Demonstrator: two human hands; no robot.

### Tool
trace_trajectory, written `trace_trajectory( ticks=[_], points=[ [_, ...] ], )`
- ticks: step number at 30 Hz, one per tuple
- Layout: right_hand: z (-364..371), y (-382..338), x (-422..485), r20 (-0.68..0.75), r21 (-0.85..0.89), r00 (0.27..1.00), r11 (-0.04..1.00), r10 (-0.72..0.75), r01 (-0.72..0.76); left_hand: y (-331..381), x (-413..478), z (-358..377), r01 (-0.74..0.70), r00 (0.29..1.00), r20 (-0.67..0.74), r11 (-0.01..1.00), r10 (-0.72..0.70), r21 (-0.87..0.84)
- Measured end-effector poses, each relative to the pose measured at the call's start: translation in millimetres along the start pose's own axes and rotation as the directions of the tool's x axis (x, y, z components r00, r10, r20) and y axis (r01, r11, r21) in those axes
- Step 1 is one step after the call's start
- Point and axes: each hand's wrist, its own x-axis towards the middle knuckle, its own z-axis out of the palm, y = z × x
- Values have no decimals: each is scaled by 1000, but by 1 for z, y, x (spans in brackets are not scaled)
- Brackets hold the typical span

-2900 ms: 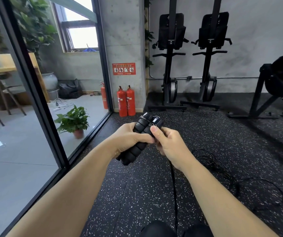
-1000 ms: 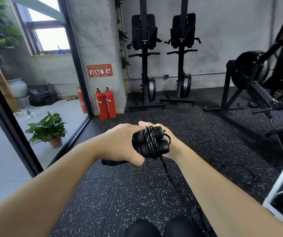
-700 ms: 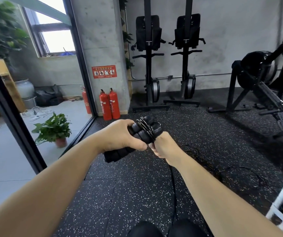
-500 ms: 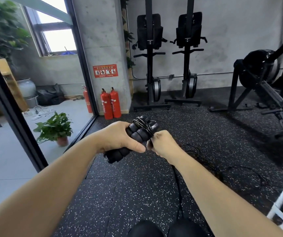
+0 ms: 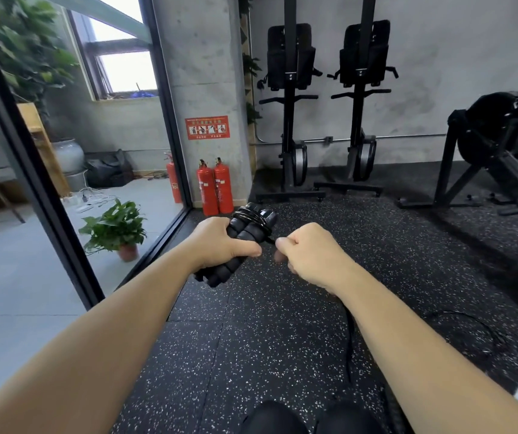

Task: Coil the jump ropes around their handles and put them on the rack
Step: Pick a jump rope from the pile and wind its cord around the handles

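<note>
matt ribbed foam handles [image 5: 235,245], glossy red extinguishers [image 5: 217,186], speckled rubber floor [image 5: 251,339], rough concrete pillar [image 5: 201,73]

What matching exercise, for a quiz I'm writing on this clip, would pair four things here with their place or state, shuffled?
Things
1. jump rope handles
2. right hand
3. fire extinguishers
4. potted plant

Places or states
A. behind the glass wall
B. pinching the rope beside the handles
C. gripped together in the left hand, rope coiled round their top
D. standing red at the foot of the concrete pillar

Pairs: 1-C, 2-B, 3-D, 4-A
</note>
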Motion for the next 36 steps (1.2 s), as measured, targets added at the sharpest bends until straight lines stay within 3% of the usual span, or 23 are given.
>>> trace_trajectory(
  ticks=[7, 13, 17, 22, 25, 28, 36],
  points=[
    [-12, -18, -8, -120, -256, 985, 962, -126, 92, 6, 1, -4, 24, 999, -40, 993, -20, 112],
    [-25, -49, -5, -78, -614, 913, 741, -400, 272, 36, -5, 0, 16, 999, -32, 897, -2, 442],
    [-33, -60, 8, 28, -730, 864, 580, -503, 361, 55, -17, 2, -96, 995, 54, 834, 80, 543],
    [-38, -55, 25, 64, -758, 795, 489, -603, 432, 56, -30, -6, -281, 959, 208, 742, 193, 609],
    [-38, -48, 33, 10, -702, 788, 557, -615, 444, 57, -36, -5, -424, 905, 316, 637, 284, 643],
    [-37, -40, 39, -1, -580, 848, 691, -529, 431, 59, -41, -5, -484, 873, 317, 573, 371, 662],
    [-35, -31, 44, 44, -148, 950, 939, -309, 312, 52, -41, -11, -563, 818, 327, 543, 472, 623]
  ],
)
